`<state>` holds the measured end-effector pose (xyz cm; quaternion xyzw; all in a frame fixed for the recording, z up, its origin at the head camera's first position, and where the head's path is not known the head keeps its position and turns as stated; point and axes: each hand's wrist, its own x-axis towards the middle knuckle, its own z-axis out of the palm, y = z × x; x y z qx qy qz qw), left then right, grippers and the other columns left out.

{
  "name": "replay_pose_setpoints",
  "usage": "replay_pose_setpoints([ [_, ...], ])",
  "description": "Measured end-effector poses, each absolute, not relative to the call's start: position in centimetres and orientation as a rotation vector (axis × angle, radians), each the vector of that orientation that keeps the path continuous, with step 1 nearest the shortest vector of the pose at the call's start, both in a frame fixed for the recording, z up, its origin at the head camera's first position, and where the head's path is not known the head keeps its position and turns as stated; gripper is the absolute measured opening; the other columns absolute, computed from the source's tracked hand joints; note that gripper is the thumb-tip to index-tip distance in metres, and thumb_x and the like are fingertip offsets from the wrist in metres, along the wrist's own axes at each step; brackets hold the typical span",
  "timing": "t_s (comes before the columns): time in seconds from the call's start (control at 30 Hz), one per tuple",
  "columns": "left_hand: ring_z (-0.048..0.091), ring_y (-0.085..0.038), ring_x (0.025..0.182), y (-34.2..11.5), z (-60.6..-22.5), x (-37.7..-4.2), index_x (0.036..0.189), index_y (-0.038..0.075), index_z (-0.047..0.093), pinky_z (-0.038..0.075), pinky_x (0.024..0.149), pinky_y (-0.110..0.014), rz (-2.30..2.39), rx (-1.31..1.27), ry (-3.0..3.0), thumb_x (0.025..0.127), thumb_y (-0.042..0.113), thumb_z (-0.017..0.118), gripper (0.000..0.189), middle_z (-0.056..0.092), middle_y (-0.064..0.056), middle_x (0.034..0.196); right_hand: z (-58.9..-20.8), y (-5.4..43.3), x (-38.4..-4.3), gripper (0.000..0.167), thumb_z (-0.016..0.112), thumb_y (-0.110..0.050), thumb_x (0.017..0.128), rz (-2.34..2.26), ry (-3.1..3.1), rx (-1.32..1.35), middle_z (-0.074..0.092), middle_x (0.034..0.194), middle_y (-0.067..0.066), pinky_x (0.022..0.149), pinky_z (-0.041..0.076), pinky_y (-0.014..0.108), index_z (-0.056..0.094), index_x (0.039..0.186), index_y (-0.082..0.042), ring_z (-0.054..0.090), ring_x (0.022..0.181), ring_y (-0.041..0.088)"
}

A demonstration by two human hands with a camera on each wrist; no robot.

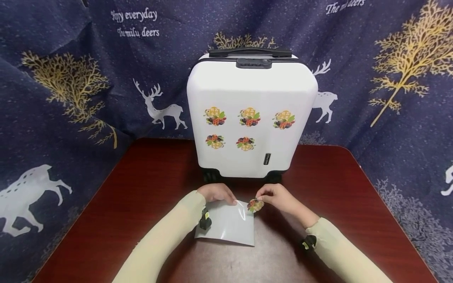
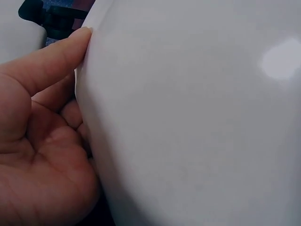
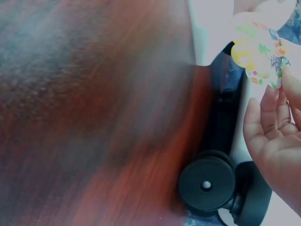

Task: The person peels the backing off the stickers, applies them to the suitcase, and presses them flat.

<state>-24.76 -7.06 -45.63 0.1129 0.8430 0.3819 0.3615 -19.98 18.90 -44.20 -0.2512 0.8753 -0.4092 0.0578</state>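
My left hand point(image 1: 218, 192) pinches the top edge of a glossy white sheet point(image 1: 226, 224), thumb in front and fingers behind it. The left wrist view shows the thumb pressed on the edge of the sheet point(image 2: 188, 117). Between thumb and fingertips my right hand point(image 1: 279, 197) holds a small colourful fruit sticker point(image 1: 255, 205), just off the sheet's upper right corner. In the right wrist view the sticker point(image 3: 261, 56) hangs from the fingertips. Behind both hands stands a white suitcase point(image 1: 244, 98) with three fruit stickers in an upper row and two in a lower row, these two upside down.
The suitcase stands on a dark red wooden table point(image 1: 159, 177), a black wheel point(image 3: 207, 183) showing in the right wrist view. It has a black handle point(image 1: 250, 52) on top and a small black label point(image 1: 267, 159) low on its front. A blue deer-patterned cloth point(image 1: 116, 78) hangs behind.
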Motion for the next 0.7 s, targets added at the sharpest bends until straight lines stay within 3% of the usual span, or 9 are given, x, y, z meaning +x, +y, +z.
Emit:
replay_pose_setpoints([
  [0.57,0.062,-0.013,0.09,-7.2,-45.6,-24.8,0.114,0.0,0.076,0.053,0.086,-0.025,1.016,0.289,2.123,0.09,0.013,0.075,0.028,0.075,-0.011,0.117,-41.1,20.0,-20.5,0.014,0.074,-0.005,0.091,-1.515,2.745,-0.526,0.074,0.096,0.017,0.074,0.053,0.019,0.073,0.103,0.003,0.06,0.081,-0.005],
  [0.7,0.062,-0.013,0.091,-7.3,-45.7,-24.8,0.115,0.0,0.076,0.052,0.086,-0.026,1.013,0.286,2.118,0.09,0.013,0.075,0.028,0.074,-0.011,0.118,-40.1,20.2,-20.7,0.017,0.072,-0.005,0.093,-1.609,2.74,-0.426,0.074,0.096,0.011,0.072,0.053,0.018,0.071,0.106,0.006,0.06,0.079,-0.004],
])
